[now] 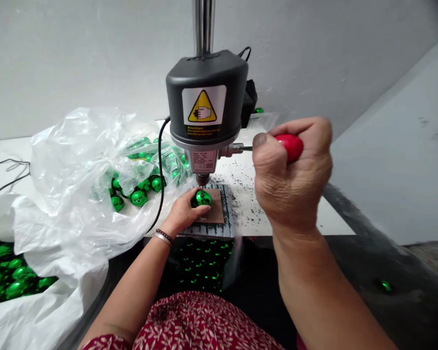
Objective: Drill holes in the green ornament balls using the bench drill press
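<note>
A black drill press [206,97] with a yellow warning label stands in the middle. Its bit comes down to the top of a shiny green ball [203,198], which rests on a brown board [217,209] on the machine's base. My left hand [186,210] holds that ball from the left, thumb in front and fingers behind. Higher up on the right, my right hand [294,170] is wrapped round the red knob [291,147] of the press lever. Whether the bit has entered the ball is too small to tell.
A clear plastic bag [76,180] with several green balls [139,197] lies left of the press, beside a black cable [159,170]. More balls fill a white sack [58,311] at lower left. Dark shavings dot the white table [263,214]. One ball [386,286] lies on the floor.
</note>
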Demonstrator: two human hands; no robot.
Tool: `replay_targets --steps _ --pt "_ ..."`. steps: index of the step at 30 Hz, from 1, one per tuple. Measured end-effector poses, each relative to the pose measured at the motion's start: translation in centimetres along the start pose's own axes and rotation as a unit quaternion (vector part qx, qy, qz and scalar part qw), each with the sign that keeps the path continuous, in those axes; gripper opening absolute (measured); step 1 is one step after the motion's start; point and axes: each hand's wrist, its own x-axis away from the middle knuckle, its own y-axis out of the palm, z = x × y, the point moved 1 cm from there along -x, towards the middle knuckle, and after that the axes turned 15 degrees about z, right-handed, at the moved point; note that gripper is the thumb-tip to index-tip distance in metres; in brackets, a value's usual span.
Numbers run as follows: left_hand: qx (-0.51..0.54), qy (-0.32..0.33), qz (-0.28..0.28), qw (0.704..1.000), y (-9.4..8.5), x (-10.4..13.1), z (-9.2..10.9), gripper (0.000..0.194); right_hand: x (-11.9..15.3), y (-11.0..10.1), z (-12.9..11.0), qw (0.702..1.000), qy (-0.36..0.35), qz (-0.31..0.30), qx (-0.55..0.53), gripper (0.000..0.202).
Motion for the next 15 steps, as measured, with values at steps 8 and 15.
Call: replay_targets --steps 8,15 --pt "0.0 -0.001 -0.011 1.0 0.09 0.09 0.42 0.064 0.45 -0.62 0.14 1.0 0.009 -0.007 0.016 0.025" --pt "0.002 0.004 -0.011 1.0 0.33 0.26 0.16 0.063 0.86 -0.86 0.24 1.0 0.003 -0.023 0.013 0.018"
